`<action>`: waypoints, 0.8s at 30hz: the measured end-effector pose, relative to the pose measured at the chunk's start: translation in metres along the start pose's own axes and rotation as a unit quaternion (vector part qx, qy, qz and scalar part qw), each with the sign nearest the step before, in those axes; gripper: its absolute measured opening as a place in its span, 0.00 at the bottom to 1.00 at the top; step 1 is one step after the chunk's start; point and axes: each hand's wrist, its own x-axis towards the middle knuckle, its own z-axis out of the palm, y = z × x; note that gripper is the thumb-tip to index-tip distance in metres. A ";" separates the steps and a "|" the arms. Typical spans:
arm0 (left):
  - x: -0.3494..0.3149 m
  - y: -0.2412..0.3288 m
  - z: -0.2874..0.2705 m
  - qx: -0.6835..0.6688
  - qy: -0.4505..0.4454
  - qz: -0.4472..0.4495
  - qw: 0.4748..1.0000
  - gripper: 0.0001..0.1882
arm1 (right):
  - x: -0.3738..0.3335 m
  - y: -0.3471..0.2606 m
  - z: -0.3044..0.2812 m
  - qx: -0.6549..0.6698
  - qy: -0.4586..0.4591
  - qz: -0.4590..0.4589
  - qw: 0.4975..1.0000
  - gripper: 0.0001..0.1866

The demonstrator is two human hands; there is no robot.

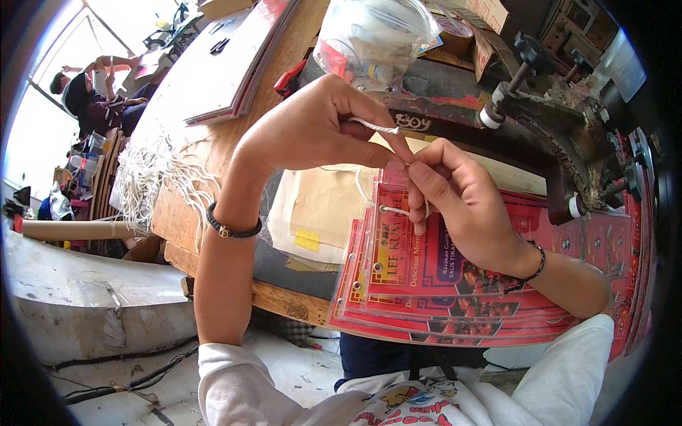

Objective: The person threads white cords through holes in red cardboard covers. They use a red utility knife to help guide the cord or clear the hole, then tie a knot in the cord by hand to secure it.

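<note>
Head view looks down on a wooden worktop [213, 153] carrying a dark metal press [568, 135] and a stack of red printed cards [455, 284] with eyelet holes along one edge. A bundle of loose white cords [153, 177] lies at the worktop's left. One white cord [376, 128] already passes through the top card's eyelet; its ends are not yet tied. The left hand [320, 128] has its grip clamped on the cord, and the right hand [462, 206] pinches it at the card.
</note>
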 end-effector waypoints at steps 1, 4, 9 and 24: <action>0.000 -0.002 0.000 -0.003 0.001 0.007 1.000 0.07 | 0.000 0.001 0.000 0.000 -0.001 -0.004 1.000 0.12; 0.002 -0.007 0.002 -0.040 -0.006 0.035 0.999 0.07 | 0.000 0.002 0.000 -0.009 -0.001 -0.013 1.000 0.13; 0.004 -0.012 0.004 -0.060 0.000 0.102 0.993 0.10 | 0.002 0.001 -0.001 -0.017 -0.016 -0.011 1.000 0.12; 0.004 -0.013 0.004 -0.062 0.000 0.099 0.993 0.10 | 0.000 0.004 0.001 0.027 0.029 -0.016 0.999 0.12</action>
